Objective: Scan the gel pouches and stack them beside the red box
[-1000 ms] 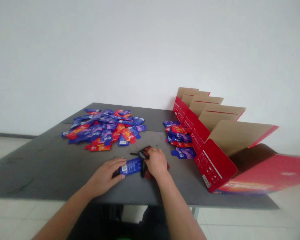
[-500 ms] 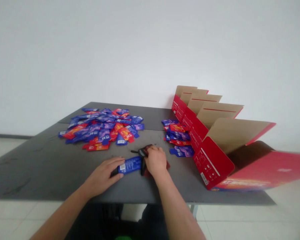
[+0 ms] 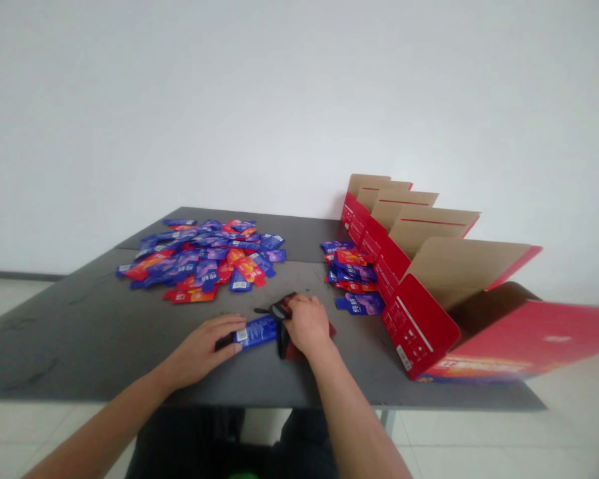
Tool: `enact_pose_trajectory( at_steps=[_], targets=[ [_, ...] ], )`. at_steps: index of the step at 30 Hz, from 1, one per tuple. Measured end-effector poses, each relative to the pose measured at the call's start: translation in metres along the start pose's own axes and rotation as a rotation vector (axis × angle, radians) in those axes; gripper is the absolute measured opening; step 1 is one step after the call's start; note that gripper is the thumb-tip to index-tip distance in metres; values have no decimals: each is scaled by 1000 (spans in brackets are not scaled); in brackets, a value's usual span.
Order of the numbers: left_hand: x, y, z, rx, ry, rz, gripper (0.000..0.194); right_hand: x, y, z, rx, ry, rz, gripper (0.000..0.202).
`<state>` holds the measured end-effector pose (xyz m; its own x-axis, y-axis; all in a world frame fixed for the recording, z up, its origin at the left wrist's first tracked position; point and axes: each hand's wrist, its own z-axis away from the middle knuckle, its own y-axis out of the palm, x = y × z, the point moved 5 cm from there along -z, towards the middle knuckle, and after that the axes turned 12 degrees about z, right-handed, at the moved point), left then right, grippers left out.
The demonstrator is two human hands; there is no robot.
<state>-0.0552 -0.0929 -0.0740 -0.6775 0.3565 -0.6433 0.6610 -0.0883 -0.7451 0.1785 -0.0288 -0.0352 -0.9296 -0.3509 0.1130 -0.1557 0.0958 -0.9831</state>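
Note:
My left hand [image 3: 212, 347] grips the near-left end of a blue carton [image 3: 257, 331] with a white barcode label, lying low over the table. A dark bit shows between its thumb and fingers. My right hand [image 3: 307, 324] is closed over a black tool [image 3: 278, 311], whose kind I cannot make out; its fingers hide part of it. The carton's right end meets this black tool. Under the right hand lies a flat dark red piece [image 3: 293, 352], partly covered by the hand.
A spread-out pile of blue and red flat cartons [image 3: 199, 256] lies at the back left of the grey table [image 3: 104, 332]. A smaller stack of cartons [image 3: 354, 273] lies at the right, beside a row of open red cardboard boxes [image 3: 422, 326] with raised flaps.
The view has shifted slightly. Both hands keep their hold, and the carton and black tool stay almost in place, a touch further left in the picture.

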Motion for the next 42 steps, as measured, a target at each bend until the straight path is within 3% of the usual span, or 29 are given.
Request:
enact_pose_trajectory(
  at_steps=[3,6,8,10,12,14,16,18,20,23,25,27,29,31,34,36,38,40,42],
  targets=[
    [5,-1,-6,-1,-5,8,42,18,-5,4,-63,-81,-76,29],
    [6,1,-12,0,9,37,39,53,4,10,-92,-178,-124,26],
    [4,0,-14,-21,-2,64,38,63,11,12,-72,-221,-115,24],
    [2,-1,-14,-48,-27,73,37,52,13,10,-46,-219,-94,24],
    [-1,0,-13,-37,-23,71,37,25,11,6,-13,-154,-57,24],
    [-4,0,-12,-26,-18,58,38,-1,2,1,9,-54,-7,26],
    [-6,0,-11,-29,-14,39,39,-9,-9,0,-18,7,21,30],
    [-7,0,-12,-45,-10,23,37,8,-17,3,-97,-20,-4,30],
    [-8,1,-12,-51,3,25,34,42,-16,9,-155,-117,-63,28],
    [-10,2,-11,-67,47,50,36,79,1,15,-100,-229,-114,21],
    [-11,1,-10,-76,61,49,39,73,11,12,-55,-199,-112,22],
    [-10,1,-9,-65,37,33,38,45,12,4,-28,-93,-79,26],
    [-9,0,-8,-59,9,16,39,12,4,-5,0,29,-18,29],
    [-9,-1,-7,-65,2,3,41,-3,-8,-8,-6,89,22,29],
    [-9,0,-8,-69,6,-4,38,25,-20,-2,-119,-9,-17,25],
    [-8,2,-8,-51,-14,-9,32,60,-15,5,-166,-127,-65,26],
    [-8,3,-9,-34,-22,-17,28,83,-2,10,-133,-195,-93,26],
    [-9,4,-8,-40,-3,-18,29,80,10,10,-84,-183,-102,27],
    [-9,3,-7,-52,11,-15,34,50,14,7,-64,-99,-87,28]
  ],
)
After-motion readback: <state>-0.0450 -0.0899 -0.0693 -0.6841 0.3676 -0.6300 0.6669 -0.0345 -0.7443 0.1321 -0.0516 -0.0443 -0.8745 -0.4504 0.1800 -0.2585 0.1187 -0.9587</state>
